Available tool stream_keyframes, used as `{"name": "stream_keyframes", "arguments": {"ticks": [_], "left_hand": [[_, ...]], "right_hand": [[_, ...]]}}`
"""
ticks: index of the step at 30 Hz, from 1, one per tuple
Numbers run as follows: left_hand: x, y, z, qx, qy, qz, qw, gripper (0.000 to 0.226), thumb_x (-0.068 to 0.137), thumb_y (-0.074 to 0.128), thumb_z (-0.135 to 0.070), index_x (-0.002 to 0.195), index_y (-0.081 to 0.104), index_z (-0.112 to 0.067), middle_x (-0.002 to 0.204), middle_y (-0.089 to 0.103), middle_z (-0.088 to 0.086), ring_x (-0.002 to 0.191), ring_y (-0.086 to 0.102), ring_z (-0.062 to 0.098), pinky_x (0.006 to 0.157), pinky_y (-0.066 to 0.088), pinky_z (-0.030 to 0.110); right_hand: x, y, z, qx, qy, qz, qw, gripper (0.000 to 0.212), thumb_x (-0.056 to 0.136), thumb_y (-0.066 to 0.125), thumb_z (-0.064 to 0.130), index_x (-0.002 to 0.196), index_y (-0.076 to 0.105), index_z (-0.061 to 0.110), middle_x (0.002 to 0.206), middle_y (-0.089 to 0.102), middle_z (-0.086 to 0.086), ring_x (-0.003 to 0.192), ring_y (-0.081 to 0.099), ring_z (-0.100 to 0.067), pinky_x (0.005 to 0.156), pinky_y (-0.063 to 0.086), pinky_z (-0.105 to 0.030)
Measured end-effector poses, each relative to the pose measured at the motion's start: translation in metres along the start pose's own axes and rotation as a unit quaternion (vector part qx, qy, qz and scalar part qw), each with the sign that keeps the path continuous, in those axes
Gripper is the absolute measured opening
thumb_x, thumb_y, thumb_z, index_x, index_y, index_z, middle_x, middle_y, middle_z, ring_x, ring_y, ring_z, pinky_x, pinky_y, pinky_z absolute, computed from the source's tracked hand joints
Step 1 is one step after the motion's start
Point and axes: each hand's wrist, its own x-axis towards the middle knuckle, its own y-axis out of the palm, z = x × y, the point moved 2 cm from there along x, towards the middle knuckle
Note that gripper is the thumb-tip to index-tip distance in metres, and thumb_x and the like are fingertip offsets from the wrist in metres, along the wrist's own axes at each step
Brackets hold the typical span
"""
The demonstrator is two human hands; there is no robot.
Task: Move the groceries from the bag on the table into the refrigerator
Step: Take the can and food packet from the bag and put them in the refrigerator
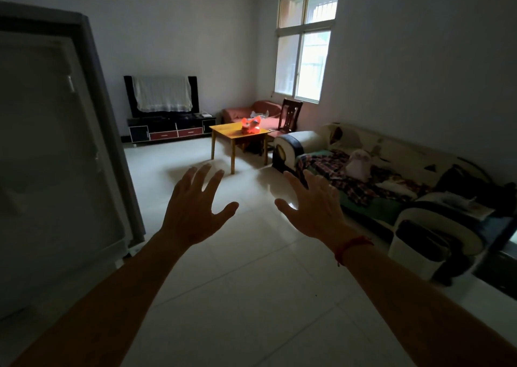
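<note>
— What are the hands doing?

— Both are reaching out in front, palms down and fingers spread wide. The left hand (193, 212) and the right hand (313, 210) are holding nothing; a red string is circling the right wrist.

— And the groceries?

— An orange-red bag (251, 125) is sitting on the yellow worktop (223, 129) across the room, well apart from the hands, with pale floor tiles (251, 282) stretching between.

— The refrigerator?

— Its door (56, 142) is standing open at the left edge, its inner lining facing the camera; the compartment itself is lying out of view.

— Anything near the worktop?

— A wooden chair (291, 113) is standing just behind it, and a sofa (363, 170) is running along the right wall.
</note>
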Motion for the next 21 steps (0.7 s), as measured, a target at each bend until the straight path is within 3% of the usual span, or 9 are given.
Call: {"name": "stream_keyframes", "arguments": {"ticks": [11,21], "left_hand": [[0.028,0.033,-0.034,-0.002,0.028,-0.018,0.999,0.08,0.087,0.037,-0.07,0.143,0.043,-0.014,0.149,0.04,0.019,0.137,0.036,0.039,0.106,0.039,0.054],[0.052,0.082,-0.052,-0.001,0.027,0.011,1.0,0.082,0.086,0.035,-0.072,0.144,0.041,-0.013,0.149,0.038,0.019,0.136,0.036,0.04,0.102,0.041,0.056]], "right_hand": [[0.013,0.01,-0.047,0.011,0.002,0.005,1.0,0.07,0.092,0.041,0.065,0.152,0.022,0.034,0.156,0.025,-0.015,0.141,0.026,-0.036,0.11,0.025,-0.055],[0.033,0.044,-0.091,-0.004,-0.009,0.022,1.0,0.067,0.093,0.044,0.061,0.15,0.028,0.031,0.15,0.033,-0.017,0.132,0.035,-0.037,0.105,0.03,-0.052]]}}
